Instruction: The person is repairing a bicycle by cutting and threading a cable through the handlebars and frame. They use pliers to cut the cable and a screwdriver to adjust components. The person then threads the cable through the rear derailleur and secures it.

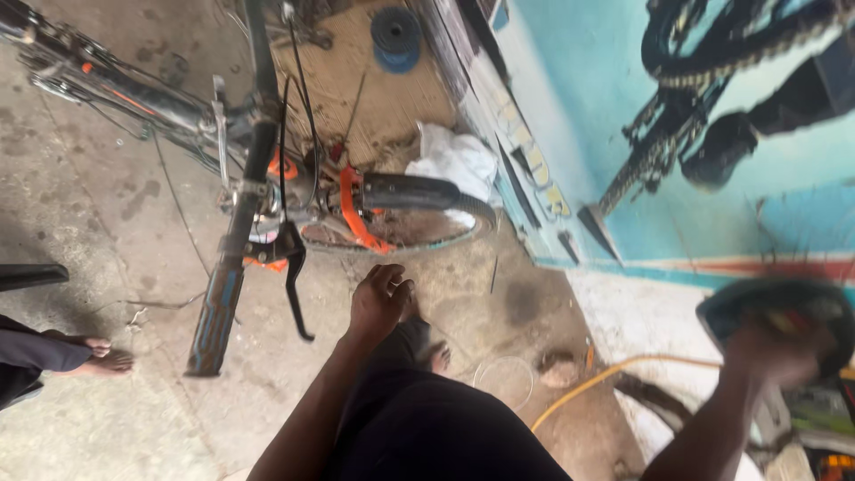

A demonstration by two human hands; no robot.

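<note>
I'm looking down from the head cam over my own dark-clothed lap at a gritty concrete floor (107,223) w/ a bicycle (258,151) standing in front, front wheel (405,223) turned toward a blue painted wall (641,134). My left hand (381,298) hangs empty, fingers loosely curled and half open, just below the wheel and near the black brake lever (294,276) and blue-black handlebar grip (214,321); touching neither. My right hand (770,347) is raised at far right, blurred by motion, closed round a dark rounded object (779,307) w/ a teal rim; I can't tell what it is or how firm the hold. A yellow hose (606,379) curves over the floor below it, beside a thin wire ring (503,381). A white rag (454,160) lies by the wheel. Another person's bare foot (98,352) shows at left edge.

Risks, as I judge: the fast right-hand swing could slip the object, dropping it onto clutter below; stepping fwd could snag the hose or ring; the bike, w/ no support I can see, might tip toward that foot if the bars get bumped
</note>
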